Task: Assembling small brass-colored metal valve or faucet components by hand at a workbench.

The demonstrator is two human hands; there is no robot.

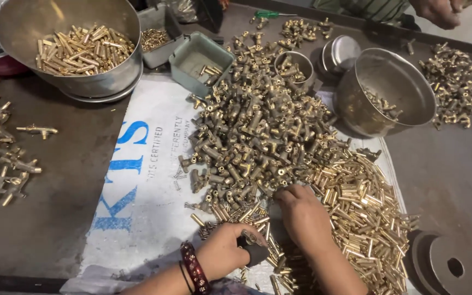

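gripping a small dark t-shaped brass fitting (253, 250), the left hand (226, 250) sits low on the white printed sack (137, 207); the right hand (301, 213), fingers curled down, digs into the heap of shiny brass tubes (361, 213) just beside the dull pile of t-shaped brass fittings (252, 131), with a tilted steel bowl (394, 76) beyond

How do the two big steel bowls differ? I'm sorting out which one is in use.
The left bowl is piled with straight brass tubes; the right bowl holds only a few small fittings. The left bowl sits level on a plate, the right one tips toward the central heap. Both are shiny metal.
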